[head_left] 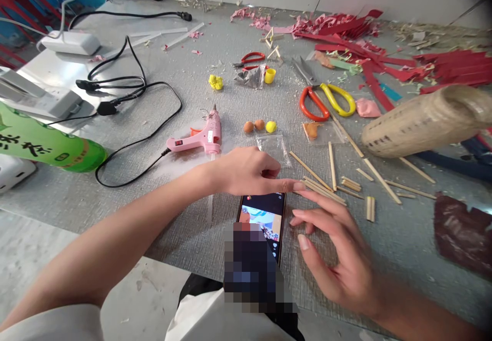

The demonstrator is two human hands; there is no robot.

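My left hand point(249, 172) reaches over the top of a phone point(261, 213) with a lit screen, one finger stretched to the right and the others curled. Nothing shows in it. That fingertip meets or nearly meets the index finger of my right hand point(338, 249), whose fingers are spread and hold nothing visible. Thin wooden sticks point(323, 190) lie just beyond the fingertips. Behind my left wrist rests a pink glue gun point(207, 136) with a clear glue stick. Two brown balls point(254, 125) and a yellow ball point(271, 126) sit near a clear plastic bag point(273, 149).
Scissors point(326, 98) with red and yellow handles lie beyond the sticks. A brown, stick-like cylinder point(423, 121) is at right, near red paper strips point(453, 64). Black cables point(142, 87), a power strip point(42, 98) and a green bottle point(54, 141) occupy the left.
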